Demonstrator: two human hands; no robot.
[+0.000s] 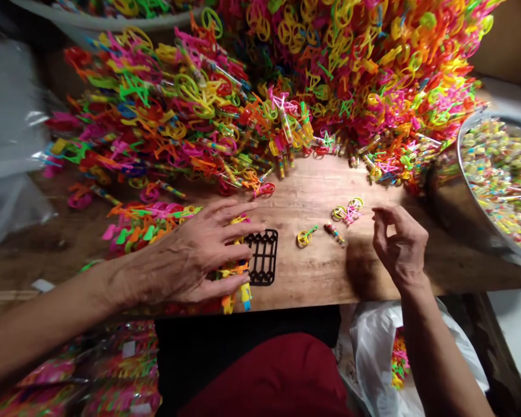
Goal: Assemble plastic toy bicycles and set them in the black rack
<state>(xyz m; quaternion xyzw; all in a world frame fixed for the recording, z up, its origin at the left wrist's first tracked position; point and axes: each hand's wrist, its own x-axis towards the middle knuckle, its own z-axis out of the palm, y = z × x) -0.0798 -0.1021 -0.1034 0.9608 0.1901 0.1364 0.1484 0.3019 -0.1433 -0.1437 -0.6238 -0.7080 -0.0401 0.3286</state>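
My left hand lies with fingers spread over a row of small bright plastic pieces and the left part of a black plastic grid. The palm hides much of that row. Above the table at the right, my right hand has thumb and fingertips brought together; whatever they may pinch is too small to make out. Between the hands lie a yellow toy wheel with a green stem, a small tube of coloured candies and a pink and yellow bicycle-like toy.
A heap of colourful plastic toys covers the table's back left, and a taller pile rises behind. At the right, a metal basin holds many tiny candy tubes. A white plastic bag hangs below the wooden table's edge.
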